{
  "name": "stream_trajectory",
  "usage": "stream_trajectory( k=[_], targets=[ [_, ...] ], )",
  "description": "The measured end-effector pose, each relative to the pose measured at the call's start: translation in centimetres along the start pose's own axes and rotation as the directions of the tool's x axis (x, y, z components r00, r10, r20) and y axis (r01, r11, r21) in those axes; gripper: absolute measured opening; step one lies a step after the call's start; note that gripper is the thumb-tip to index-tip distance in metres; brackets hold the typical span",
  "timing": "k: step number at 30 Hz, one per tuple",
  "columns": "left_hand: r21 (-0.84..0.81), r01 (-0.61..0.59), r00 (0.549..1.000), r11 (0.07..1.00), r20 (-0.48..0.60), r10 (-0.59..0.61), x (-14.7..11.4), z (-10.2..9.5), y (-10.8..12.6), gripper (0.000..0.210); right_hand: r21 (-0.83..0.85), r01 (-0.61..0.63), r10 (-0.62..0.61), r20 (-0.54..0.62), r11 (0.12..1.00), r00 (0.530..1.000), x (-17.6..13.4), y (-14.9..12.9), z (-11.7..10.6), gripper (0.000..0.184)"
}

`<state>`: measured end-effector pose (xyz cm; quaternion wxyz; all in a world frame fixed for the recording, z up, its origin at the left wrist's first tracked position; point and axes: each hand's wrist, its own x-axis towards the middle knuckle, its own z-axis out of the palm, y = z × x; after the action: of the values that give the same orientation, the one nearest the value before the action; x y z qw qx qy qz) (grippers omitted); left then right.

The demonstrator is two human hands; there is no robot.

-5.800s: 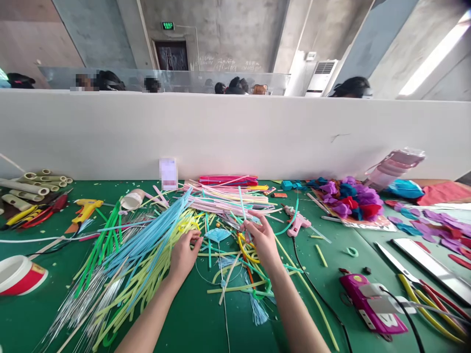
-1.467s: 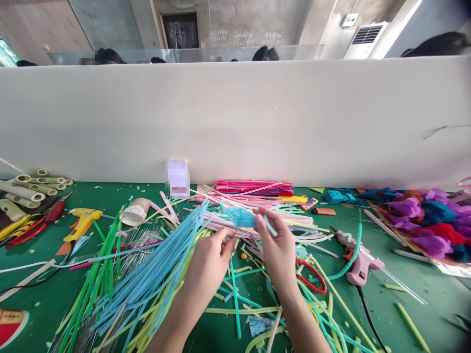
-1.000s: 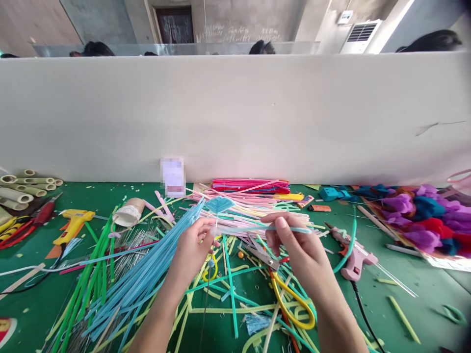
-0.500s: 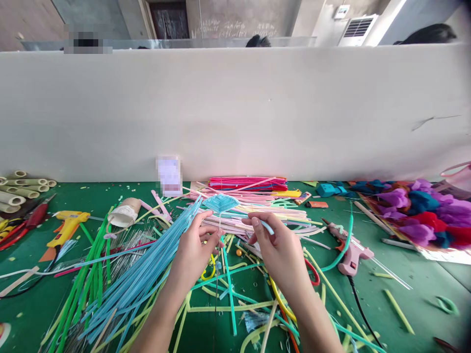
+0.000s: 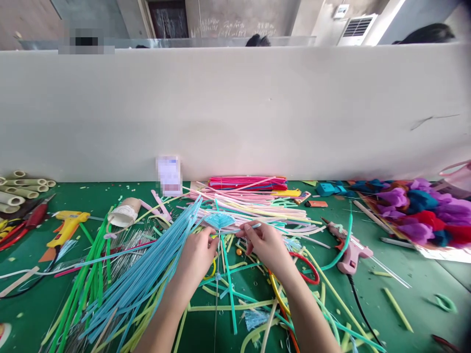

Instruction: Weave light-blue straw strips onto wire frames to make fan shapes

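Left hand (image 5: 196, 251) holds a blue leaf shape (image 5: 220, 220) from 7 o'clock. Right hand (image 5: 268, 244) pinches a strip (image 5: 257, 226) at 4.

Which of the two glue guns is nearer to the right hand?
The pink glue gun, right of the right hand; the yellow glue gun lies over on the left side.

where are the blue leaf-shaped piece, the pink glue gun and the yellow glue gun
Blue leaf-shaped piece (image 5: 220, 220): head view, middle of its face.
Pink glue gun (image 5: 355, 254): head view, on its body.
Yellow glue gun (image 5: 68, 227): head view, on its body.
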<state>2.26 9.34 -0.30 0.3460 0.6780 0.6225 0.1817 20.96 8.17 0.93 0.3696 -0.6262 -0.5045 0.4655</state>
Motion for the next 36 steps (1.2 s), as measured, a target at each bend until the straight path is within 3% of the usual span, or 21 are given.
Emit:
stream_trajectory(
  k=[5,10,13,16,20,23,29,36],
  targets=[
    [0.388,-0.051,0.994,0.920,-0.064,0.083,-0.1,0.1,-0.6,0.017,-0.015,-0.032,0.032,0.028,0.999,0.999,0.5,0.7,0.3,0.020],
    [0.510,-0.084,0.981,0.856,-0.109,0.161,-1.0,-0.9,0.0,0.016,0.002,-0.013,0.012,0.032,1.000,0.999,0.3,0.5,0.5,0.021],
    [0.501,-0.140,0.958,0.854,-0.150,0.244,-1.3,-1.9,0.3,0.019,-0.068,0.002,-0.002,-0.005,0.998,1.000,0.2,0.6,0.5,0.020],
    [0.513,-0.200,0.917,0.835,-0.203,0.345,-1.3,-2.7,0.2,0.020,-0.241,0.045,-0.065,-0.073,0.969,0.995,0.0,0.6,0.5,0.019],
    [0.489,-0.324,0.873,0.810,-0.174,0.455,-1.0,-3.0,-0.1,0.019,-0.464,0.105,-0.170,-0.100,0.880,0.980,-0.4,0.3,0.6,0.018],
    [0.415,-0.337,0.900,0.845,-0.120,0.418,-0.9,-3.0,-0.2,0.020,-0.512,0.154,-0.216,-0.063,0.845,0.974,-0.7,-0.1,0.8,0.017],
    [0.364,-0.230,0.958,0.903,-0.077,0.275,-1.3,-3.7,0.2,0.019,-0.588,0.184,-0.223,0.006,0.787,0.975,-1.3,-0.9,1.1,0.019],
    [0.287,-0.247,0.961,0.925,-0.050,0.272,-1.6,-4.2,0.3,0.018,-0.570,0.269,-0.265,0.092,0.776,0.960,-1.7,-1.2,1.3,0.020]
  ],
)
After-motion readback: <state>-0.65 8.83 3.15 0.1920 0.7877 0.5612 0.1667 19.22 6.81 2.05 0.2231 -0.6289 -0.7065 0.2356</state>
